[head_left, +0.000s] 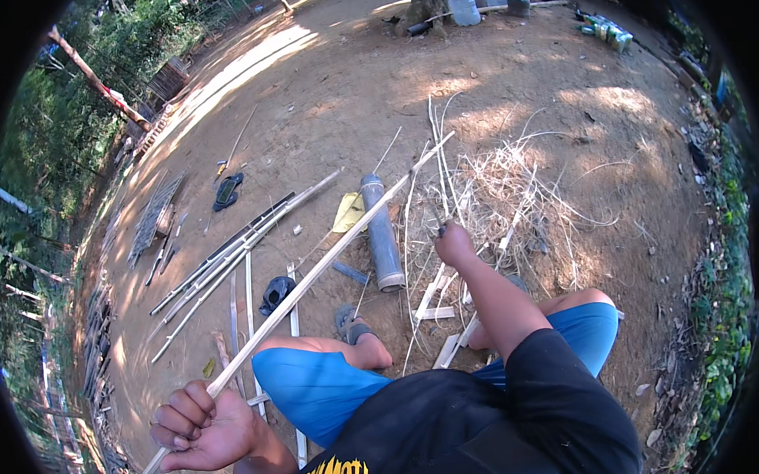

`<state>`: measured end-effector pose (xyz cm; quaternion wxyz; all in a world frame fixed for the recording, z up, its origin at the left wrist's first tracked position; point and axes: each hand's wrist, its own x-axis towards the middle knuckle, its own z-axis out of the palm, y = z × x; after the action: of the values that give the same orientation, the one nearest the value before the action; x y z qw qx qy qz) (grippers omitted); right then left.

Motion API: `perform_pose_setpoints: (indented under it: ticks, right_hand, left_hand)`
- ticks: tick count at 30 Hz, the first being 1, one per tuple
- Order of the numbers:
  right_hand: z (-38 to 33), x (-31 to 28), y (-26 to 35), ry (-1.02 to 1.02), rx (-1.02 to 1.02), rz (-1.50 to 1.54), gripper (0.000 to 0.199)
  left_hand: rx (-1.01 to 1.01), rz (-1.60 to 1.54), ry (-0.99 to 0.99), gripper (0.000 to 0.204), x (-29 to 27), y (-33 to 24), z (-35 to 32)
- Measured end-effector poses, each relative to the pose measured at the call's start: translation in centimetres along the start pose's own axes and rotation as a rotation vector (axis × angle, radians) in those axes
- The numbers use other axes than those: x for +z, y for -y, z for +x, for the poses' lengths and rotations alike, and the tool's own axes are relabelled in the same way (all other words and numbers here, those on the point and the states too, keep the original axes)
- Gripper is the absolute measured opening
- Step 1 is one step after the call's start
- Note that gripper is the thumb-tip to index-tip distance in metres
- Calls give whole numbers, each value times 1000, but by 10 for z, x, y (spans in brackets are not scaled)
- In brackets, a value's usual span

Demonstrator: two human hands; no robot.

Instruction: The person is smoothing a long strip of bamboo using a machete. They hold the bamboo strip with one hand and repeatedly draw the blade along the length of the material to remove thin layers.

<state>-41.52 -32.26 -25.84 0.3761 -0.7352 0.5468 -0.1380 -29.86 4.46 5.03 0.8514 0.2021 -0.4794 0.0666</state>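
Note:
My left hand [204, 427] is closed around the lower end of a long, pale bamboo strip [314, 273]. The strip slants up and right across my lap, its far end over the ground beyond my knees. In my closed right hand [455, 244] is a knife [442, 230]; its dark handle end shows, and the thin blade is hard to make out. This hand is to the right of the strip and apart from it. Beneath the strip lies a grey bamboo tube [384, 245]. Curly bamboo shavings [512, 191] are heaped beyond my right hand.
Several bamboo poles [238, 250] lie on the dirt to the left, near a sandal [227, 192] and a black bag [277, 295]. Yellow material [348, 212] lies beside the tube. Farther off are a tree trunk [430, 1] and a plastic jug [464, 10].

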Motion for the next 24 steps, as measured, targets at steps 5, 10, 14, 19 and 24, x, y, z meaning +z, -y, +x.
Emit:
perform_pose_setpoints:
  ticks: [5,10,14,19,24]
  right_hand:
    - [3,14,-77,38,316,94,31]
    - [-33,20,-47,68,301,576,15]
    - [-63,-8,8,143,120,544,21]
    - [-136,-49,84,118,-207,357,24]
    - [-184,-76,129,187,-533,210,25]
  left_hand:
    - [0,10,17,45,-10,-3,3]
    - [210,102,-325,59,5,49,29]
    - [158,106,-468,81,-20,103,7]
    - [-15,-60,-138,78,-50,107,5]
    - [-48,-89,22,69,-8,93,7]
